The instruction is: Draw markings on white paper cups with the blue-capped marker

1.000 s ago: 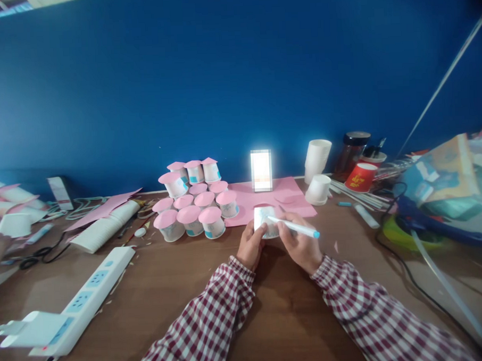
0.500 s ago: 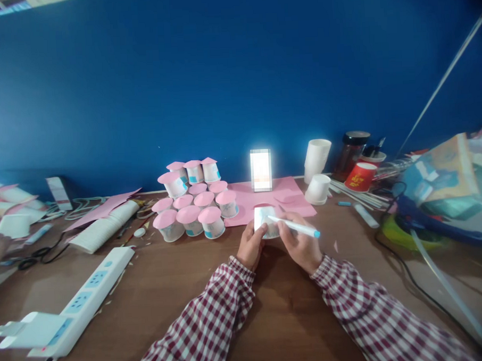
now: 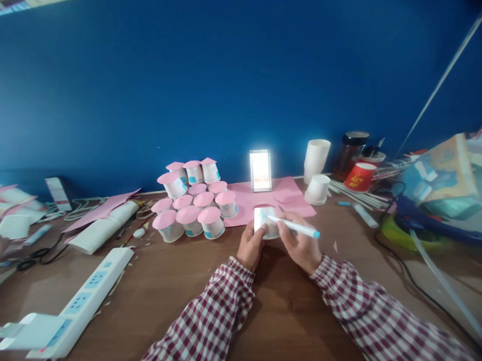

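My left hand (image 3: pixel 250 244) is closed on a white paper cup (image 3: pixel 272 229), gripping its left side over the table. Faint blue marks show on the cup's wall. In my right hand (image 3: pixel 300 244) is a white marker (image 3: pixel 303 229) with a blue end, held like a pen, its tip at the cup's side. Right-hand fingers also rest close to the cup's right edge; whether they touch it I cannot tell. Behind the cup lies a sheet of pink paper (image 3: pixel 242 209). To the left stand several small cups topped with pink paper cones (image 3: pixel 211 222).
A glowing, blurred-out upright screen (image 3: pixel 261 170) stands behind the pink sheet. White cups (image 3: pixel 318 189), a red cup (image 3: pixel 359 177) and a dark-lidded jar (image 3: pixel 353 143) are at right. A power strip (image 3: pixel 86 296) and a stack of nested cups (image 3: pixel 103 229) lie at left.
Both hands stay almost in place with the cup and marker. A little more blue marking seems to show on the cup near the marker's tip.
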`<state>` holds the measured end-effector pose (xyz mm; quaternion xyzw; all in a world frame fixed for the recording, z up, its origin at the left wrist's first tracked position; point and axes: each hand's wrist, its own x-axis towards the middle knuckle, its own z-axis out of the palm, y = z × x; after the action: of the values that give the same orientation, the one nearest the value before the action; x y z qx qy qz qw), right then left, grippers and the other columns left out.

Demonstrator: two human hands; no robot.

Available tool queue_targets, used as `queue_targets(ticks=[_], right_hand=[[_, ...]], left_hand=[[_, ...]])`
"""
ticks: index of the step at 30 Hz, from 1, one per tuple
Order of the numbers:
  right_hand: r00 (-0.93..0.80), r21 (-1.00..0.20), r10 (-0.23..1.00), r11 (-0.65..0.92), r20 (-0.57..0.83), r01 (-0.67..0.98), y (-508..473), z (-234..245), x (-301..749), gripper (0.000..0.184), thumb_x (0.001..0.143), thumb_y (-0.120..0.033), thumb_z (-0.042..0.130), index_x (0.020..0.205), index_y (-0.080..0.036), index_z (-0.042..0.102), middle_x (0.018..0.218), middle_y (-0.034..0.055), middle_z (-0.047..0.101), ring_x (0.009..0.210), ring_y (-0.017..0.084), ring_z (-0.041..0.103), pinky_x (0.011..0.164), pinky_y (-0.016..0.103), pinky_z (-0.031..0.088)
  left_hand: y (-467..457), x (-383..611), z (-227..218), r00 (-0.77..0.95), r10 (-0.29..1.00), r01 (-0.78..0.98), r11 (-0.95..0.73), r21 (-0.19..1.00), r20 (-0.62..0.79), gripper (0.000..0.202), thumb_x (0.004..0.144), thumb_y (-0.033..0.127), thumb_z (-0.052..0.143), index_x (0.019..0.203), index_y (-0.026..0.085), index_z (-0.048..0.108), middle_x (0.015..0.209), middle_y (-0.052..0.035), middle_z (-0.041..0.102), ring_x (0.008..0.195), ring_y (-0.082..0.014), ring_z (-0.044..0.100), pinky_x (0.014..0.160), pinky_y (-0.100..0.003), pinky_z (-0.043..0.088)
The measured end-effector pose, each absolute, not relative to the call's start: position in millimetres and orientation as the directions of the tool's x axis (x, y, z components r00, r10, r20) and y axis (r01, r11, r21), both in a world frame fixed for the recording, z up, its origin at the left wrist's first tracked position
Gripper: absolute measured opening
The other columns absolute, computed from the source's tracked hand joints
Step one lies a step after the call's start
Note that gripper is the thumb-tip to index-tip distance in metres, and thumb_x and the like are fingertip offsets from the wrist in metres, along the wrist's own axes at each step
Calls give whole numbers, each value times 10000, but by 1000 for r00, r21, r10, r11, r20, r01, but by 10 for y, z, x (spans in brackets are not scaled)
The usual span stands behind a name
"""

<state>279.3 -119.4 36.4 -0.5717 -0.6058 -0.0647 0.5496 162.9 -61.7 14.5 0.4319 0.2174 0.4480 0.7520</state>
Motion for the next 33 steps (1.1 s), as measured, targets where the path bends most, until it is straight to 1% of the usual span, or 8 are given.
queue_targets(ticks=[10,18,21,24,26,29,33], right_hand=[[255,-534,620,317,742,784,-1189,344,2798,116,857,-255,495,917,-194,572,820,34,650,738,153,619,703,264,508],[259,-559,648,312,717,768,-1193,358,2793,121,860,-263,491,926,-196,569,830,38,651,761,158,623,726,271,511],[296,-614,653,330,697,717,-1198,356,2787,119,858,-273,496,923,-196,559,837,42,654,769,165,634,725,280,521],[387,-729,670,350,634,588,-1186,334,2789,120,869,-284,484,935,-199,538,818,39,658,749,160,650,674,263,537],[427,-770,671,358,606,529,-1172,321,2797,124,873,-292,480,937,-201,535,801,37,659,730,157,654,641,254,542],[428,-766,667,358,610,534,-1161,311,2811,127,869,-292,489,938,-200,542,793,41,662,715,160,656,625,257,545],[389,-716,659,339,644,610,-1177,311,2818,137,866,-287,489,943,-191,549,819,56,669,742,173,657,657,282,548]], left_hand=[[-622,1631,134,499,865,-478,228,848,49,348,755,303,625,1055,132,583,976,-78,637,912,-199,580,855,-343,430],[-612,1624,123,487,873,-439,215,872,29,368,752,326,630,1066,141,581,983,-80,639,916,-206,585,869,-359,431],[-610,1623,111,498,866,-439,206,875,46,371,766,344,615,1075,142,581,1001,-85,640,925,-210,586,869,-361,435],[-607,1623,97,506,861,-443,210,871,50,371,779,352,598,1083,140,581,1028,-95,636,933,-215,588,864,-365,439],[-608,1624,94,503,863,-443,204,873,53,374,777,349,601,1086,139,581,1038,-97,633,940,-215,585,868,-365,438],[-614,1626,98,504,861,-444,193,875,66,375,770,353,609,1081,143,585,1030,-92,637,938,-213,585,871,-365,437],[-614,1623,83,495,867,-416,171,893,64,332,775,363,602,1027,147,602,963,-77,651,884,-199,594,847,-355,444]])
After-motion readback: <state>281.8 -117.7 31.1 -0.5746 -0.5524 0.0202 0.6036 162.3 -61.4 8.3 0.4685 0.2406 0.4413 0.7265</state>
